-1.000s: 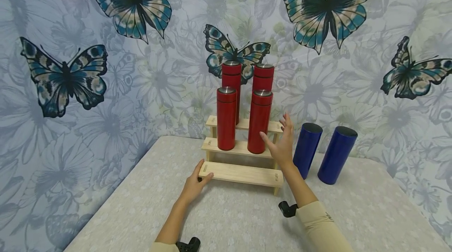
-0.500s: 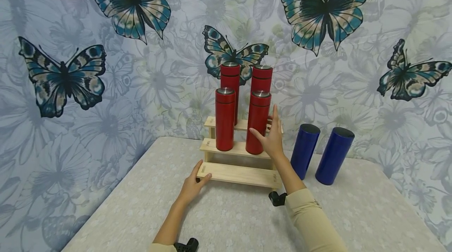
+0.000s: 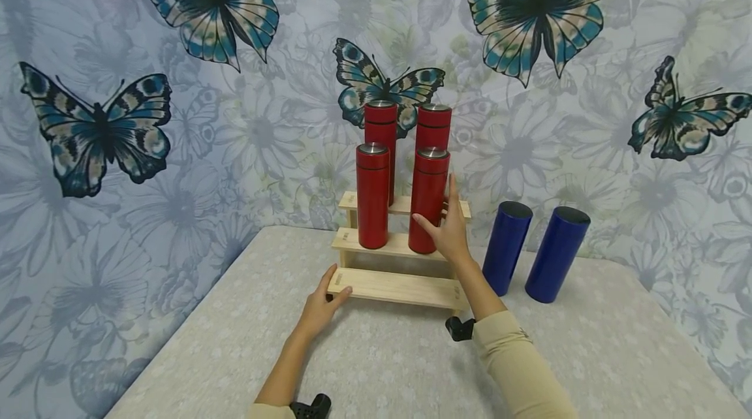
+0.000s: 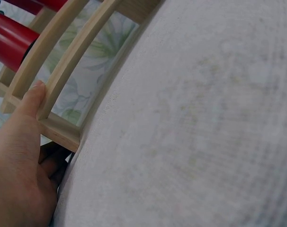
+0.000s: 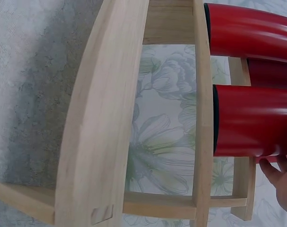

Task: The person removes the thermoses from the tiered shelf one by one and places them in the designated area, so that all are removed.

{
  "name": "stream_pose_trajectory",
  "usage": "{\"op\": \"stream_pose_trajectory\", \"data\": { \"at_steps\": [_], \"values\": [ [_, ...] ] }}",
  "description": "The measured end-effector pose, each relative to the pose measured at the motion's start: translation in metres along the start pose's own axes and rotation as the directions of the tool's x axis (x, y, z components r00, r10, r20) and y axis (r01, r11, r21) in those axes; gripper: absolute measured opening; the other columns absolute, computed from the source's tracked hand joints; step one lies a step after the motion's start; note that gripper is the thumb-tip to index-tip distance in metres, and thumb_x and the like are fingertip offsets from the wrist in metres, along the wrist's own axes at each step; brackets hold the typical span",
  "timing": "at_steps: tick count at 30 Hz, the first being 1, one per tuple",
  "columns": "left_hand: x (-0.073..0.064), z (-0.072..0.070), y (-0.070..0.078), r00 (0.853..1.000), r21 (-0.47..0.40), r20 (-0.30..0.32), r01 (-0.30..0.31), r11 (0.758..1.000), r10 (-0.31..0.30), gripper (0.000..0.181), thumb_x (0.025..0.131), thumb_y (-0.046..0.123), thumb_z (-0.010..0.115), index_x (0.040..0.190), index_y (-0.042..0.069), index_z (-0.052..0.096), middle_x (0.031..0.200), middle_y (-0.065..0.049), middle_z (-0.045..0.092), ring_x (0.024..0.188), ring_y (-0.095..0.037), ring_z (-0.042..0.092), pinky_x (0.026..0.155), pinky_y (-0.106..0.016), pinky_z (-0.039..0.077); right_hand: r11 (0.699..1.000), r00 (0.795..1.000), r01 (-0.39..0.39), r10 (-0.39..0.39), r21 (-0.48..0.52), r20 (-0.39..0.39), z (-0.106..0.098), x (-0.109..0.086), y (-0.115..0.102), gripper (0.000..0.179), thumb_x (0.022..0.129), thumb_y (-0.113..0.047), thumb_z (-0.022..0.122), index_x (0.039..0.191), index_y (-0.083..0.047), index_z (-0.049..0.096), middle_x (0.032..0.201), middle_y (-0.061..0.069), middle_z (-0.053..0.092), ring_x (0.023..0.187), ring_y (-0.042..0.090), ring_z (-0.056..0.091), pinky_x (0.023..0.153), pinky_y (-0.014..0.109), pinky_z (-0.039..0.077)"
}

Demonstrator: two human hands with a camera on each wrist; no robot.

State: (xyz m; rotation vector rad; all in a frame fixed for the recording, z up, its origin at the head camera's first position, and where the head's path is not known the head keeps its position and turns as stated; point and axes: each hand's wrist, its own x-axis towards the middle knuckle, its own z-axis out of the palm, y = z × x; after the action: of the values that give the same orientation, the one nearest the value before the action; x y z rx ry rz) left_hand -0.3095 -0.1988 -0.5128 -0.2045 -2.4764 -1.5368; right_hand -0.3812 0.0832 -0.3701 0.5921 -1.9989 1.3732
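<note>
- Nearest, the left hand [image 3: 320, 311] grips the left end of the rack's lowest step; the left wrist view adds the thumb against the wood and the fingers bent low by the rack's foot.
- The rack [image 3: 399, 287] stands on the table [image 3: 200, 341], left of the middle of its back edge, the lowest step foremost.
- The right hand [image 3: 451, 236] is spread wide, thumb reaching forward and one finger pointing up, at the right side of the front right flask [image 3: 427, 203]; the right wrist view shows fingertips at its red side.
- That flask is upright on the middle step, up and to the right of the left hand; the right wrist view shows its black base, the head view its steel lid.
- The front left flask [image 3: 373, 200] shares that step, well apart from both hands.
- Two blue cylinders [image 3: 508, 249] stand right of the right hand, toward the table's back right corner, seen only from the head.
- Farther back, two more red flasks [image 3: 382, 135] stand on the top step.
</note>
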Motion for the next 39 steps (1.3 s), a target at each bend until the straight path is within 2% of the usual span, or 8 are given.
{"op": "stream_pose_trajectory", "data": {
  "at_steps": [3, 10, 17, 23, 27, 29, 34, 39],
  "values": [
    [0.000, 0.000, 0.001, 1.000, -0.004, 0.001, 0.001, 1.000, -0.001, 0.078, 0.085, 0.051, 0.059, 0.147, 0.023, 0.022, 0.142, -0.018, 0.036, 0.125, -0.040, 0.038, 0.099, -0.056, 0.031, 1.000, 1.000, 0.009, -0.009, -0.003, -0.009, 0.001, 0.000, 0.000, 0.099, 0.078, -0.023, 0.076, 0.149, -0.034, 0.007, 0.122, 0.017, 0.047, 0.104, 0.028, 0.052, 0.082, 0.046, 0.047],
    [-0.001, 0.003, 0.000, 1.000, 0.007, -0.006, 0.003, 1.000, -0.003, 0.079, 0.085, 0.050, 0.060, 0.147, 0.019, 0.023, 0.141, -0.018, 0.037, 0.125, -0.040, 0.038, 0.098, -0.057, 0.032, 0.999, 0.997, 0.041, -0.042, -0.023, -0.063, 0.003, -0.003, 0.003, 0.098, 0.077, -0.021, 0.077, 0.149, -0.031, 0.010, 0.112, 0.016, 0.047, 0.087, 0.026, 0.054, 0.070, 0.041, 0.049],
    [-0.001, 0.003, 0.000, 1.000, 0.002, -0.002, 0.002, 1.000, -0.002, 0.079, 0.085, 0.050, 0.060, 0.147, 0.018, 0.023, 0.142, -0.018, 0.037, 0.126, -0.040, 0.037, 0.099, -0.056, 0.030, 0.997, 0.991, 0.069, -0.066, 0.022, -0.116, 0.004, -0.010, 0.004, 0.099, 0.076, -0.013, 0.077, 0.150, -0.022, 0.011, 0.117, 0.020, 0.052, 0.097, 0.031, 0.057, 0.075, 0.047, 0.050],
    [0.000, 0.003, 0.000, 1.000, 0.008, 0.007, -0.009, 1.000, 0.009, 0.078, 0.086, 0.050, 0.059, 0.147, 0.019, 0.022, 0.141, -0.019, 0.038, 0.125, -0.040, 0.038, 0.098, -0.057, 0.032, 0.994, 0.983, 0.106, -0.099, 0.040, -0.156, -0.004, -0.026, -0.027, 0.095, 0.074, 0.002, 0.075, 0.148, -0.005, 0.015, 0.119, 0.026, 0.051, 0.102, 0.037, 0.054, 0.082, 0.052, 0.047],
    [-0.001, 0.003, -0.001, 1.000, 0.002, 0.011, 0.000, 1.000, 0.000, 0.077, 0.086, 0.051, 0.059, 0.147, 0.024, 0.021, 0.142, -0.018, 0.037, 0.124, -0.039, 0.039, 0.098, -0.055, 0.033, 0.988, 0.976, 0.152, -0.150, 0.004, -0.160, -0.011, -0.037, -0.042, 0.093, 0.073, 0.003, 0.075, 0.146, -0.002, 0.018, 0.120, 0.025, 0.051, 0.103, 0.034, 0.053, 0.080, 0.049, 0.048],
    [-0.002, 0.003, 0.000, 1.000, -0.006, 0.011, 0.006, 1.000, -0.006, 0.077, 0.086, 0.050, 0.059, 0.147, 0.025, 0.021, 0.142, -0.017, 0.037, 0.124, -0.038, 0.040, 0.098, -0.055, 0.034, 0.984, 0.969, 0.177, -0.177, -0.018, -0.172, -0.013, -0.041, -0.043, 0.094, 0.071, 0.004, 0.076, 0.146, -0.001, 0.020, 0.118, 0.025, 0.052, 0.100, 0.034, 0.053, 0.079, 0.049, 0.048],
    [-0.004, 0.003, 0.001, 1.000, -0.003, 0.003, 0.002, 1.000, -0.002, 0.078, 0.086, 0.049, 0.060, 0.147, 0.019, 0.022, 0.141, -0.018, 0.037, 0.123, -0.039, 0.041, 0.097, -0.054, 0.035, 0.968, 0.942, 0.245, -0.251, -0.054, -0.223, -0.025, -0.048, -0.048, 0.095, 0.066, 0.009, 0.077, 0.143, 0.004, 0.022, 0.115, 0.026, 0.053, 0.097, 0.034, 0.054, 0.078, 0.051, 0.047],
    [-0.002, 0.003, 0.000, 0.999, 0.021, -0.020, -0.030, 0.999, 0.031, 0.078, 0.086, 0.049, 0.060, 0.147, 0.017, 0.024, 0.139, -0.021, 0.039, 0.121, -0.042, 0.042, 0.094, -0.056, 0.036, 0.941, 0.889, 0.327, -0.337, -0.085, -0.310, -0.047, -0.047, -0.057, 0.095, 0.061, 0.014, 0.077, 0.140, 0.008, 0.026, 0.115, 0.030, 0.050, 0.098, 0.028, 0.054, 0.084, 0.036, 0.047]
  ]
}}
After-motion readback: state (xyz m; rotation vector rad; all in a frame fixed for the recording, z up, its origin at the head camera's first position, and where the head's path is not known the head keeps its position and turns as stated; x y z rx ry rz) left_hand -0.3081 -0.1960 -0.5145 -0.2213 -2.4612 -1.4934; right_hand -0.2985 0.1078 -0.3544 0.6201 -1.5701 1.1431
